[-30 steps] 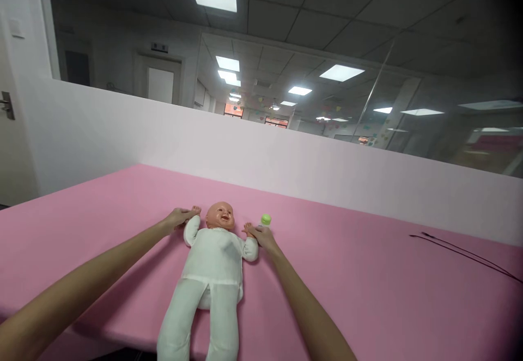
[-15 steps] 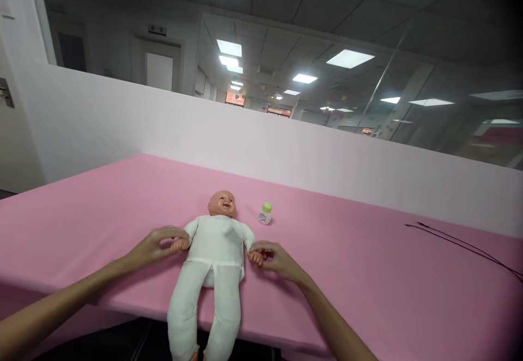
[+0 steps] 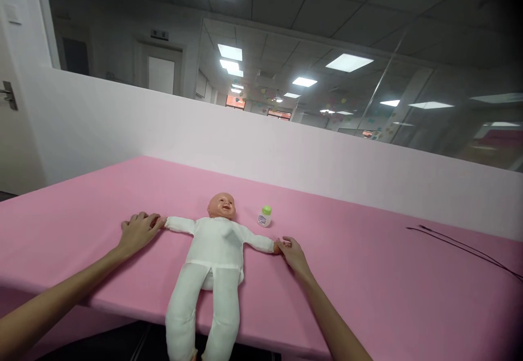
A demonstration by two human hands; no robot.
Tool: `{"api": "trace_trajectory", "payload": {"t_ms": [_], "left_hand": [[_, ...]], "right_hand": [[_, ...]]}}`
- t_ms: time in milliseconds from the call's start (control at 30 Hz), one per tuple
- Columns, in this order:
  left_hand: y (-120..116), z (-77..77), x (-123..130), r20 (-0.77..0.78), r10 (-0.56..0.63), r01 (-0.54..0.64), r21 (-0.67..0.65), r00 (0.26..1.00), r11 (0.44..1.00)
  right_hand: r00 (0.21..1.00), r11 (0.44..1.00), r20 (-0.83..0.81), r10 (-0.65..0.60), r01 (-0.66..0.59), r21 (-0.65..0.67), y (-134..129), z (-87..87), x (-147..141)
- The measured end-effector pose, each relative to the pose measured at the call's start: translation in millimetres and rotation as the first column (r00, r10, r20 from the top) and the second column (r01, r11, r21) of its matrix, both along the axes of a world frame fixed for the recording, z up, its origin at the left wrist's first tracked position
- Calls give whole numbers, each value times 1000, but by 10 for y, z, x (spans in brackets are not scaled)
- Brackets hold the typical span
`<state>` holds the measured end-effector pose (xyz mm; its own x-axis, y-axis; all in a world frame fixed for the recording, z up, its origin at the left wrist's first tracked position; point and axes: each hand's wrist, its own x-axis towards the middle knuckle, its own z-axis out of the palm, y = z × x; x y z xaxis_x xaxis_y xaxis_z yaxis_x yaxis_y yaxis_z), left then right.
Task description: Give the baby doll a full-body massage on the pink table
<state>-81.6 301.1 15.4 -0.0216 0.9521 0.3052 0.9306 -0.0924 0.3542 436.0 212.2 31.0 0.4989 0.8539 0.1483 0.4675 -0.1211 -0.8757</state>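
Observation:
A baby doll (image 3: 216,244) in a white top and white trousers lies on its back on the pink table, its arms stretched out sideways and its legs hanging past the front edge. My left hand (image 3: 140,231) is closed round the doll's hand at the left. At the right, my right hand (image 3: 293,255) holds the doll's other hand between thumb and fingers. Both doll hands are mostly hidden by my fingers. Near the doll's head stands a small clear bottle (image 3: 265,217) with a green cap.
The pink table (image 3: 368,274) runs back to a white wall (image 3: 245,140) with glass above it. Thin black cords (image 3: 461,248) lie on the table at the right. A door with a handle (image 3: 8,96) is at the far left.
Both my hands have moved outward, left and right, with the doll's hands. The doll's arms, earlier down beside its body, are now spread out sideways.

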Motion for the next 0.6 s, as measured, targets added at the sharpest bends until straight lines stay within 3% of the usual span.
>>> {"api": "trace_trajectory", "payload": {"t_ms": [100, 200, 300, 367, 433, 500, 600], "left_hand": [[-36, 82, 136, -4, -1, 2, 117, 1000, 993], [-184, 308, 524, 148, -249, 192, 320, 957, 928], [-428, 584, 1146, 267, -618, 477, 439, 740, 761], [-553, 732, 1612, 325, -763, 637, 421, 560, 646], [-576, 814, 2055, 479, -766, 682, 384, 430, 623], [-478, 822, 2432, 634, -697, 704, 323, 335, 633], [-180, 738, 2842, 848, -470, 678, 195, 247, 709]], "right_hand": [[974, 999, 221, -41, 38, 21, 13, 106, -55], [961, 991, 278, -11, -28, 135, 105, 266, -191], [980, 958, 197, 32, -86, 272, 303, 386, -387], [995, 936, 95, 21, -53, 349, 462, 399, -525], [1000, 912, 18, -19, 10, 410, 602, 348, -644], [998, 896, 2, -57, 50, 442, 693, 255, -726], [995, 888, 87, -48, 2, 459, 718, 114, -770]]}}
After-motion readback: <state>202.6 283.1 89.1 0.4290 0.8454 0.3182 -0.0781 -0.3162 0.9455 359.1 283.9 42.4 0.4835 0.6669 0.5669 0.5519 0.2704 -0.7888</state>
